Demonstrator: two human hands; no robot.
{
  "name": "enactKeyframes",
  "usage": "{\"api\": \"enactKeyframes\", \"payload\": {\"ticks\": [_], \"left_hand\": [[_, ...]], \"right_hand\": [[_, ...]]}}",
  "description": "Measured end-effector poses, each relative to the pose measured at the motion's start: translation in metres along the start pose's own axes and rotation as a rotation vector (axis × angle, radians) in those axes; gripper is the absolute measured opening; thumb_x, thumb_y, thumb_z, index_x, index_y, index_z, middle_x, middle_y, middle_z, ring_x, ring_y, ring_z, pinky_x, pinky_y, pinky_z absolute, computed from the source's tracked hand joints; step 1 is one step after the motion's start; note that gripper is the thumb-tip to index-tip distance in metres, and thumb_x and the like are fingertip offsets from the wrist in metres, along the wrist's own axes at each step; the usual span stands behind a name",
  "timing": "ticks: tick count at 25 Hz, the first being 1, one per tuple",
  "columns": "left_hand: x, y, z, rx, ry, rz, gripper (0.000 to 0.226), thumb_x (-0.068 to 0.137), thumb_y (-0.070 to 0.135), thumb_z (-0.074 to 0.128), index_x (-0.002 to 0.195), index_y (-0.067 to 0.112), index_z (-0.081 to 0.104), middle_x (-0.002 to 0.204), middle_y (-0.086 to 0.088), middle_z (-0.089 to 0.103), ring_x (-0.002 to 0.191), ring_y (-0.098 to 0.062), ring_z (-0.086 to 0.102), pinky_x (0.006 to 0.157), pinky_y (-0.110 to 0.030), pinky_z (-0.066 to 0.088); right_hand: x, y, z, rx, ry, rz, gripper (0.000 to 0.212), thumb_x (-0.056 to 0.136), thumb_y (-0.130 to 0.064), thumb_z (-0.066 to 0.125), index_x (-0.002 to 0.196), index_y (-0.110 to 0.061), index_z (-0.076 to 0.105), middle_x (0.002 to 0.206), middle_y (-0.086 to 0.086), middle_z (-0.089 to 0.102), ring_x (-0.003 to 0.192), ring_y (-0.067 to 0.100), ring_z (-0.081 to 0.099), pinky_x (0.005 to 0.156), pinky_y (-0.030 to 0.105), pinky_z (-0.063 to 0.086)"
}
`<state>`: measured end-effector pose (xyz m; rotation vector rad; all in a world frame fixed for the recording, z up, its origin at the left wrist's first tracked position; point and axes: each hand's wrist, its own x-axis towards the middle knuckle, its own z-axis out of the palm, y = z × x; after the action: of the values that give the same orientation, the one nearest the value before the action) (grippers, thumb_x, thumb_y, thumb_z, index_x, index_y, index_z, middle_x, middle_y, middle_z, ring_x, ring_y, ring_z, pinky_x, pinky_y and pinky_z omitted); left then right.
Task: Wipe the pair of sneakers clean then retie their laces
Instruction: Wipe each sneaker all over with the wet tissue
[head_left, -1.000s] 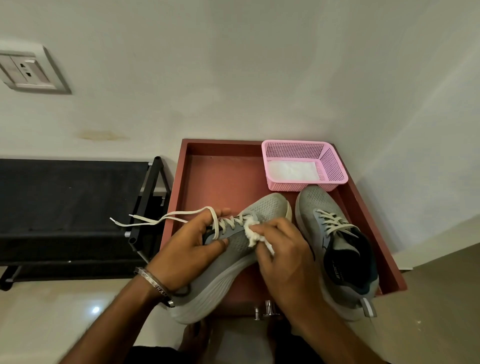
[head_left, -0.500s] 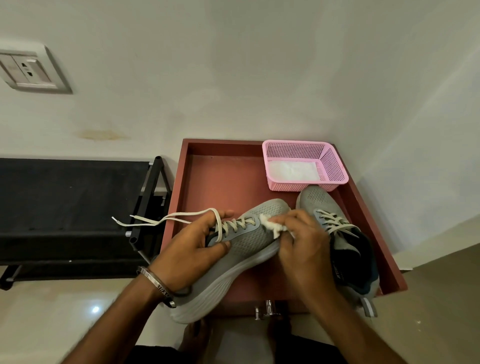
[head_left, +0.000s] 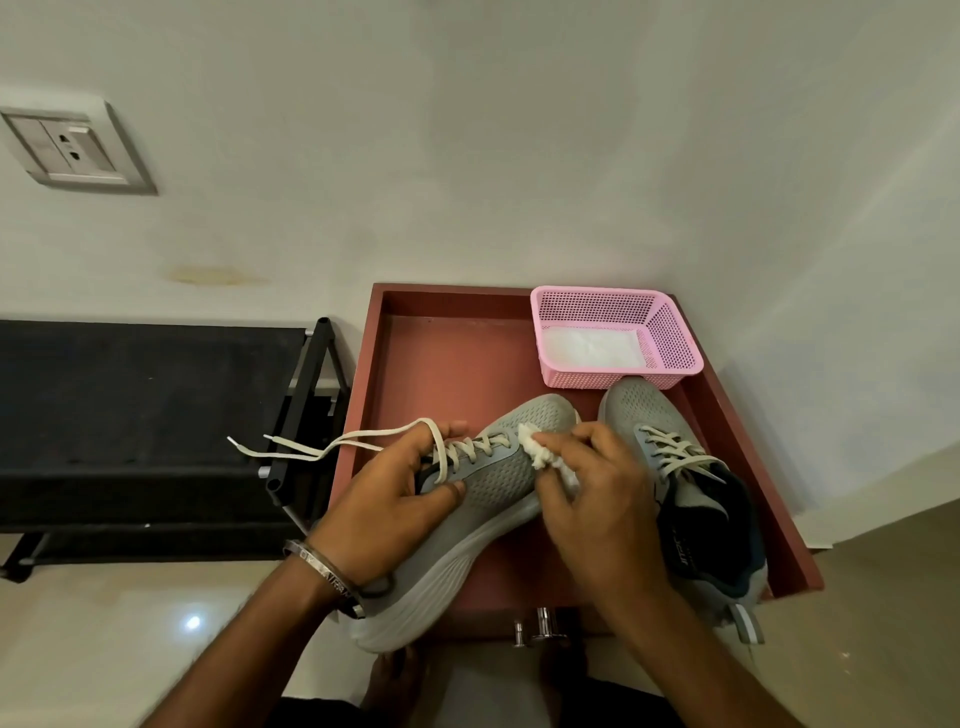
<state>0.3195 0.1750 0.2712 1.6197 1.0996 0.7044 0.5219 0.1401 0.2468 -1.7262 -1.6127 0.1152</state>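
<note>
White walls meet in a corner behind a red-brown wooden tray (head_left: 447, 364) with low sides.

Out in front, the right hand (head_left: 597, 499) pinches a small white fluffy wipe (head_left: 540, 457) between thumb and curled fingers and presses it onto the grey mesh side of the held sneaker (head_left: 498, 483). The left hand (head_left: 384, 514) grips this shoe near its opening, thumb on the side, fingers curled over the top. A metal bangle (head_left: 324, 569) sits on that wrist; it has letters, but they are too small to read. The shoe is tilted, with its thick ridged white sole facing down and toward the camera. Its cream laces (head_left: 322, 447) are loose and hang out to the left.

Just beside it, the second sneaker (head_left: 675, 467) lies flat in the tray, laces crossed, dark blue inside. White writing on its collar is too blurry to read.

Behind the shoes sits a pink plastic basket (head_left: 670, 332) full of tiny holes, with something white inside.

Left of the tray stands a black rack (head_left: 156, 415). A wall socket (head_left: 72, 150) is high up on the left.
</note>
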Motion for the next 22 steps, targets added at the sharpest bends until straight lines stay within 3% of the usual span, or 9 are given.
{"api": "enactKeyframes", "payload": {"ticks": [3, 5, 8, 10, 13, 17, 22], "left_hand": [[0.001, 0.001, -0.002, -0.012, 0.039, 0.002, 0.043, 0.089, 0.001, 0.063, 0.125, 0.024, 0.057, 0.123, 0.010, 0.064, 0.112, 0.004, 0.059, 0.095, -0.013, 0.047], [0.001, 0.000, -0.004, 0.010, 0.025, -0.001, 0.044, 0.089, 0.003, 0.064, 0.126, 0.026, 0.057, 0.123, 0.013, 0.063, 0.113, 0.005, 0.058, 0.097, -0.016, 0.048], [-0.001, -0.002, -0.001, 0.065, -0.008, 0.020, 0.048, 0.089, 0.007, 0.065, 0.130, 0.030, 0.055, 0.123, 0.019, 0.063, 0.115, 0.007, 0.057, 0.100, -0.022, 0.049], [-0.001, -0.004, 0.003, 0.092, 0.002, 0.017, 0.051, 0.088, 0.008, 0.066, 0.131, 0.033, 0.055, 0.122, 0.021, 0.064, 0.114, 0.007, 0.057, 0.102, -0.026, 0.049], [-0.001, -0.006, 0.003, 0.117, 0.009, 0.023, 0.051, 0.088, 0.009, 0.066, 0.132, 0.034, 0.054, 0.123, 0.021, 0.063, 0.116, 0.007, 0.057, 0.103, -0.031, 0.048], [-0.003, -0.006, 0.009, 0.187, 0.001, 0.052, 0.052, 0.084, 0.023, 0.062, 0.133, 0.037, 0.051, 0.124, 0.023, 0.062, 0.117, 0.005, 0.056, 0.102, -0.036, 0.049], [-0.005, -0.003, 0.012, 0.228, 0.019, 0.045, 0.053, 0.081, 0.030, 0.058, 0.131, 0.041, 0.050, 0.122, 0.024, 0.063, 0.116, 0.002, 0.058, 0.099, -0.039, 0.051]], "right_hand": [[-0.015, -0.014, -0.001, 0.033, -0.134, -0.120, 0.040, 0.085, -0.011, 0.068, 0.125, -0.018, 0.066, 0.100, -0.005, 0.052, 0.089, 0.010, 0.055, 0.071, 0.028, 0.054], [-0.008, -0.007, 0.000, 0.015, -0.125, -0.187, 0.036, 0.090, -0.009, 0.063, 0.125, -0.016, 0.066, 0.100, -0.002, 0.051, 0.088, 0.013, 0.055, 0.070, 0.028, 0.053], [0.016, 0.010, 0.001, -0.084, 0.017, -0.053, 0.026, 0.091, -0.010, 0.063, 0.115, -0.012, 0.070, 0.095, -0.001, 0.052, 0.081, 0.013, 0.052, 0.063, 0.033, 0.053], [0.011, 0.006, 0.005, -0.093, -0.018, -0.003, 0.023, 0.091, -0.011, 0.062, 0.112, -0.010, 0.071, 0.094, -0.002, 0.052, 0.080, 0.013, 0.052, 0.063, 0.032, 0.052], [-0.002, -0.002, 0.005, -0.087, -0.110, -0.096, 0.022, 0.090, -0.007, 0.063, 0.111, -0.007, 0.071, 0.093, 0.001, 0.052, 0.078, 0.017, 0.054, 0.062, 0.032, 0.051], [0.026, 0.021, 0.004, -0.173, -0.015, 0.028, 0.022, 0.090, -0.009, 0.060, 0.108, -0.010, 0.072, 0.093, 0.004, 0.053, 0.079, 0.021, 0.055, 0.064, 0.036, 0.050], [0.005, 0.002, 0.008, -0.165, -0.124, -0.037, 0.021, 0.088, -0.005, 0.061, 0.106, -0.006, 0.073, 0.094, 0.006, 0.057, 0.081, 0.021, 0.056, 0.066, 0.036, 0.052]]}}
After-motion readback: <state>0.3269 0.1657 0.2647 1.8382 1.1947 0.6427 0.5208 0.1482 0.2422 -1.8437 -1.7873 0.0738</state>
